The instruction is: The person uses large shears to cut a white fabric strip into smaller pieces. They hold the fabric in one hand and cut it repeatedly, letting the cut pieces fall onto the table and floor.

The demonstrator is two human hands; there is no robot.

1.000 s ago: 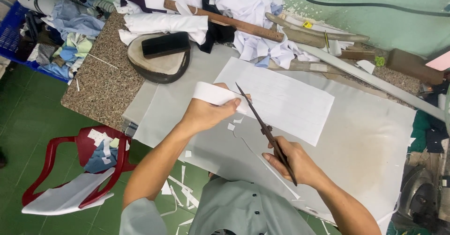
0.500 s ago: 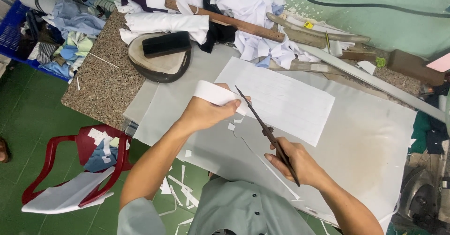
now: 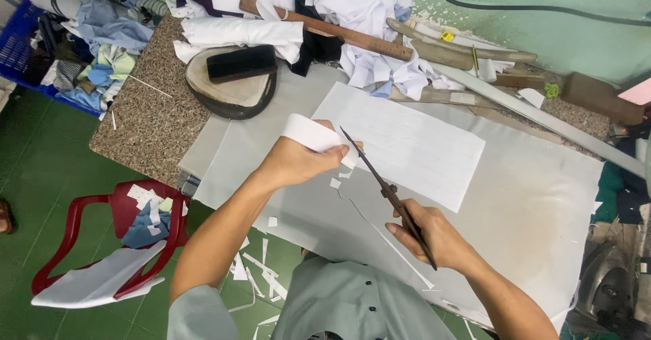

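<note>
The left hand (image 3: pixel 293 160) is closed around a white fabric strip (image 3: pixel 312 134), pinching it between thumb and fingers; the strip curls up and away from the hand toward the far side of the table, its near end running under the fingers to the scissor tip. The right hand (image 3: pixel 434 235) grips the handles of dark scissors (image 3: pixel 386 189), fingers wrapped through them — the blades slant up and left, and their point meets the strip just beside the left thumb. Both hands hover above a grey sheet (image 3: pixel 529 204) covering the table. A white rectangular paper (image 3: pixel 413 143) lies flat just beyond the scissors. Small white offcuts (image 3: pixel 335 183) sit on the sheet under the strip. Left of the table stands a red plastic chair (image 3: pixel 81 245) — scraps rest on its seat.
</note>
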